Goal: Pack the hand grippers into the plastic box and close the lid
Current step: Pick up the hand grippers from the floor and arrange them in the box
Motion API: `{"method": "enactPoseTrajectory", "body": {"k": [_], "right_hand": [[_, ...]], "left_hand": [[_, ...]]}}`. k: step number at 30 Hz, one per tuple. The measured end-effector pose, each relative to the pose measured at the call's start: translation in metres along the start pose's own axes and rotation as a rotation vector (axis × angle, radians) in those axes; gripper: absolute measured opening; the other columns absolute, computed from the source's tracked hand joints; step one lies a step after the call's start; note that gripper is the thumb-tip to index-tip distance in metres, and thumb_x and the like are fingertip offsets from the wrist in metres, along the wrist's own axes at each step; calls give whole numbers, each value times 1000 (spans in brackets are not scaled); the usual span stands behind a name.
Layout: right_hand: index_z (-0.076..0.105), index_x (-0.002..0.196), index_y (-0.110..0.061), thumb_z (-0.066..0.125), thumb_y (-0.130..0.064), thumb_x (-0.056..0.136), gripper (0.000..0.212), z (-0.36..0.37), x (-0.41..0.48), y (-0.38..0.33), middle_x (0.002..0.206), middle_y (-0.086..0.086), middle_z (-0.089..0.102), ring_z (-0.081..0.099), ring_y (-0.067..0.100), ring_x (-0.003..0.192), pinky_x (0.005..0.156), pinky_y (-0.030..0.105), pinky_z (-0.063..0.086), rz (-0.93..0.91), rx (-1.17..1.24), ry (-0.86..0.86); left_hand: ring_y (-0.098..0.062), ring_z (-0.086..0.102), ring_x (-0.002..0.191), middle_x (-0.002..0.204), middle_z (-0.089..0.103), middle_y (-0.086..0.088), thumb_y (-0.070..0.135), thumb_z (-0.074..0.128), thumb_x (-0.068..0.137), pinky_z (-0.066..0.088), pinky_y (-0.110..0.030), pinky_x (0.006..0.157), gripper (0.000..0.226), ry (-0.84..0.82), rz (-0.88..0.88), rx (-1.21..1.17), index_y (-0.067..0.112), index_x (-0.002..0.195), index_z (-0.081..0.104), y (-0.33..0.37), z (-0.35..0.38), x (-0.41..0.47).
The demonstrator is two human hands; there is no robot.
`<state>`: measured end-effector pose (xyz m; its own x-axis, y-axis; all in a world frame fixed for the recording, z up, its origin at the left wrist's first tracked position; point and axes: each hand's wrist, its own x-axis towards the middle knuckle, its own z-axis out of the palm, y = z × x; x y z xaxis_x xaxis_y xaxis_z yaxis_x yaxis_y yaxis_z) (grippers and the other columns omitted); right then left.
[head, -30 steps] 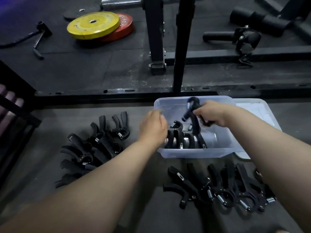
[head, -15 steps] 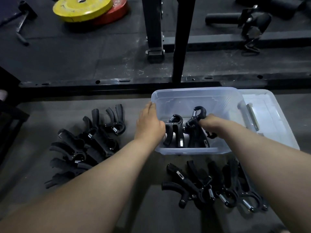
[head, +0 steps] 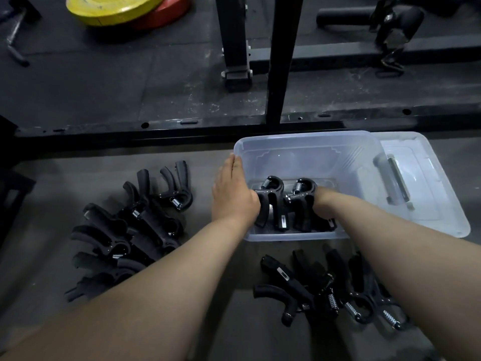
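A clear plastic box sits on the floor in front of me, with black hand grippers standing upright at its near side. My left hand rests flat on the box's left wall, fingers pointing away. My right hand is down inside the box, closed around the rightmost upright hand gripper; its fingers are mostly hidden. The clear lid lies to the right, partly under the box. Loose hand grippers lie in a pile on the left and a row in front.
A black steel rack frame runs across just behind the box, with two uprights rising from it. Yellow and red weight plates lie far left. Black gym attachments sit at the far right.
My right hand lowered the hand gripper from above the box down to its bottom, beside the others. The view tilted down and closer. My left hand stayed on the box's left wall.
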<state>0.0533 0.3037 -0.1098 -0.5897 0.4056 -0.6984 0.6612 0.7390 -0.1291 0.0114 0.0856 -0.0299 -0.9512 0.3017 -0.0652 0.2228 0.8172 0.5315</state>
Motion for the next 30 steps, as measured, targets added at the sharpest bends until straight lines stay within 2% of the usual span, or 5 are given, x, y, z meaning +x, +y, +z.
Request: {"method": "enactPoseTrajectory", "body": {"k": [5,18,22,26,30], "right_hand": [[55,127,-10,51,-27,88,43,11,34,9,122,14,62,61,30,105,91,33,47,24,54,24],[60,123,-4,49,-18,93,35,-4,-10,-7,116,17,63,61,31,107,85,31,45,10,-61,70],[57,122,-6,51,-40,82,53,-13,-27,-22,123,17,60,57,35,114,93,34,48,8,-140,209],[43,133,-2,41,-25,98,42,-20,-49,-59,139,24,44,46,39,124,101,40,39,-208,149,257],[51,122,-3,36,-25,103,33,-14,-86,-114,122,22,55,52,37,117,91,36,39,-495,393,380]], "left_hand": [[-18,12,148,162,13,0,8,47,84,13,-34,121,76,2,4,-13,14,154,18,0,0,-1],[-17,9,149,163,10,1,7,45,85,10,-33,122,76,-18,-8,-27,15,155,15,0,-1,-2],[-16,3,150,164,1,5,4,39,86,6,-34,123,78,-72,-17,-44,19,156,9,0,-4,-5],[-15,2,150,164,0,4,13,34,94,6,-35,122,67,-104,-11,-76,18,156,10,-7,-7,-12],[-19,11,150,163,12,-4,21,33,101,9,-33,122,56,0,-93,-127,11,154,20,-26,-11,-26]]}}
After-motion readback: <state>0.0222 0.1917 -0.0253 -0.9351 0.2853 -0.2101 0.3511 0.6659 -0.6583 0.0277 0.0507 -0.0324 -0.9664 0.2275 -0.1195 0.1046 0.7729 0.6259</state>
